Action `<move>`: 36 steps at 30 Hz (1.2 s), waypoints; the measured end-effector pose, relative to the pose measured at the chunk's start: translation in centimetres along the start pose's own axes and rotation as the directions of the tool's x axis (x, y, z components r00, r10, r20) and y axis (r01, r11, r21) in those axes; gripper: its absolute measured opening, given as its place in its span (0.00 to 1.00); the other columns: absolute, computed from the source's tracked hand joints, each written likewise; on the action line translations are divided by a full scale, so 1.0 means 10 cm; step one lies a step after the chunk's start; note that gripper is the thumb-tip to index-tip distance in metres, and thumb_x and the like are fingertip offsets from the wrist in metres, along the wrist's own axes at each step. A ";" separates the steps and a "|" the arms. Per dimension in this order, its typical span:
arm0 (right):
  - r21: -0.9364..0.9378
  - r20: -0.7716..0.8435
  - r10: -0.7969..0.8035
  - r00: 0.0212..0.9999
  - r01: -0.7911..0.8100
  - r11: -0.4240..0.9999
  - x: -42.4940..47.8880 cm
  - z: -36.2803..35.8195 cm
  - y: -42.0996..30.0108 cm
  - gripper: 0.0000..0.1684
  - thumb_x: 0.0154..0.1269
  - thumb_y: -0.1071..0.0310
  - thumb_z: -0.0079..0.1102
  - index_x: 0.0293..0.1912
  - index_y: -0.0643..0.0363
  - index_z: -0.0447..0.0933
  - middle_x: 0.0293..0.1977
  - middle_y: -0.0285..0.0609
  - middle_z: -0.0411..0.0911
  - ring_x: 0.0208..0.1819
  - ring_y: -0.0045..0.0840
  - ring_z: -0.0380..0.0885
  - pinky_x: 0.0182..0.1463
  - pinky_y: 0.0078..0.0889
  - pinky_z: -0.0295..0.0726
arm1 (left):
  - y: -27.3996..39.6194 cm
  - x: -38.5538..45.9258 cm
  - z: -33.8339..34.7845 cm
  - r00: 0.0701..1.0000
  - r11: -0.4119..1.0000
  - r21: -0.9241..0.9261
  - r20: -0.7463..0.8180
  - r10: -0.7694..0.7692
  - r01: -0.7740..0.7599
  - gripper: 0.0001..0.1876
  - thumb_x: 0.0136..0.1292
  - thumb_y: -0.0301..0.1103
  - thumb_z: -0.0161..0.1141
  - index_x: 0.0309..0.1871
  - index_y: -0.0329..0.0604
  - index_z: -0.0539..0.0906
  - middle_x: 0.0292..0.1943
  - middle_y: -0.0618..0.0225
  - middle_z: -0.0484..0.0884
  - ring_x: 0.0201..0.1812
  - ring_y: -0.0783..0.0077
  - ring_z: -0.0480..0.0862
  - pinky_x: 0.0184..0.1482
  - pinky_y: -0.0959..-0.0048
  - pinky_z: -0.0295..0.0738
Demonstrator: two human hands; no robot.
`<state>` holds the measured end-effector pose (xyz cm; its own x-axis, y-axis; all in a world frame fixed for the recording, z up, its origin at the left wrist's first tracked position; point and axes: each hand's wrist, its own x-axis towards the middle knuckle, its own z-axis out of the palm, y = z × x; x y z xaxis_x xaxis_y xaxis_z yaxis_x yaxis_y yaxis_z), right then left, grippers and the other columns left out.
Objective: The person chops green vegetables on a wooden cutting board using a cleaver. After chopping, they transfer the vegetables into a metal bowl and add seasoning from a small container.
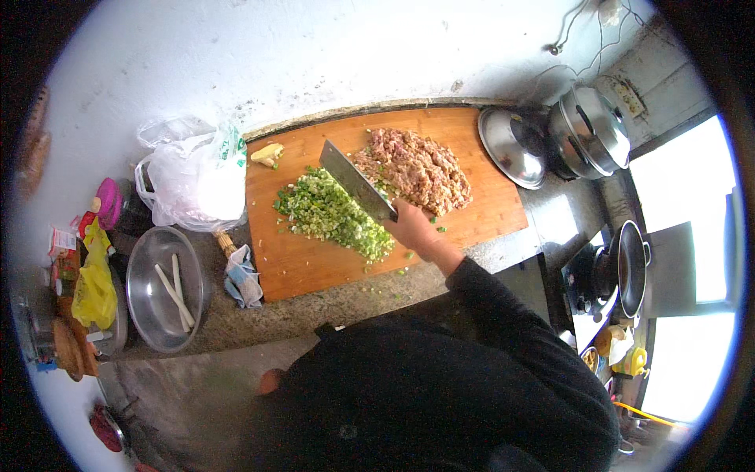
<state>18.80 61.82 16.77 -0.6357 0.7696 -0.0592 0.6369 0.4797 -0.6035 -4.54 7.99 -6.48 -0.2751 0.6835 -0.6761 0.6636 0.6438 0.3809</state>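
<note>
My right hand point(414, 229) grips the handle of a cleaver point(357, 182). Its broad blade stands between a heap of chopped scallions point(333, 215) and a larger mound of minced meat point(416, 168). Both heaps lie on a wooden cutting board point(312, 277), and some green bits are scattered along the meat's near edge. A piece of ginger point(267, 154) rests near the board's far left corner. Only a small part of my left hand point(271, 381) shows low beside my dark clothing, away from the board; its fingers are hidden.
Left of the board are a white plastic bag point(194, 177), a crumpled cloth point(243, 277) and a clear bowl point(137, 289) holding white stalks point(174, 295). A metal lid point(512, 147) leans at the right, beside a steel pot point(590, 133). A wok point(632, 268) sits farther right.
</note>
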 end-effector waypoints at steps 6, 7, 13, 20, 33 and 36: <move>-0.164 0.168 0.159 0.973 -0.132 0.978 0.04 -0.06 -0.37 0.19 0.58 0.57 0.56 0.38 0.66 0.71 0.26 0.55 0.77 0.29 0.42 0.79 0.30 0.43 0.77 | 0.87 -0.21 -0.58 0.982 0.980 -0.054 -0.009 -0.191 0.190 0.13 0.57 0.35 0.54 0.37 0.34 0.81 0.36 0.51 0.81 0.38 0.48 0.79 0.42 0.56 0.74; -0.146 0.132 0.107 0.985 -0.088 0.985 0.06 -0.01 -0.30 0.19 0.58 0.58 0.57 0.36 0.66 0.70 0.26 0.56 0.76 0.29 0.44 0.77 0.32 0.44 0.74 | 1.03 -0.29 -0.72 0.959 0.953 -0.109 0.002 -0.285 0.284 0.13 0.58 0.35 0.54 0.38 0.34 0.81 0.37 0.51 0.81 0.39 0.48 0.79 0.43 0.56 0.73; -0.093 0.131 0.007 0.991 0.006 0.996 0.04 0.25 -0.32 0.18 0.56 0.59 0.58 0.34 0.67 0.68 0.24 0.59 0.75 0.28 0.50 0.75 0.30 0.49 0.71 | 0.62 -0.39 -0.39 0.993 0.985 -0.153 -0.070 -0.092 0.081 0.14 0.60 0.38 0.52 0.39 0.37 0.82 0.37 0.51 0.81 0.41 0.50 0.79 0.45 0.55 0.73; -0.120 0.131 0.028 0.991 -0.012 0.993 -0.07 0.29 -0.53 0.14 0.56 0.62 0.57 0.35 0.62 0.70 0.22 0.57 0.75 0.28 0.51 0.76 0.32 0.50 0.73 | -0.13 -0.28 0.42 0.992 0.993 0.010 -0.046 -0.121 0.121 0.17 0.61 0.43 0.51 0.38 0.39 0.83 0.36 0.51 0.81 0.38 0.49 0.81 0.41 0.54 0.74; -0.163 0.212 -0.208 0.955 0.244 0.956 -0.07 -0.09 -0.14 0.09 0.55 0.65 0.56 0.32 0.60 0.70 0.20 0.51 0.74 0.23 0.44 0.76 0.28 0.45 0.74 | 0.32 -0.29 -0.09 0.977 0.980 0.025 0.070 -0.200 0.199 0.16 0.60 0.42 0.52 0.38 0.38 0.82 0.36 0.51 0.81 0.39 0.50 0.82 0.41 0.57 0.75; 0.007 0.210 -0.370 0.905 0.377 0.926 -0.06 -0.32 0.01 0.09 0.52 0.67 0.58 0.31 0.59 0.69 0.20 0.49 0.73 0.24 0.43 0.75 0.28 0.42 0.73 | 0.28 -0.23 -0.07 0.978 0.980 0.026 0.070 -0.198 0.197 0.16 0.60 0.42 0.53 0.39 0.38 0.82 0.36 0.51 0.81 0.38 0.50 0.82 0.40 0.57 0.76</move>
<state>20.65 62.75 19.33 -0.9027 0.4304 0.0025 0.3471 0.7313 -0.5871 -2.58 8.46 -3.39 -0.3517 0.5166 -0.7807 0.6142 0.7567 0.2240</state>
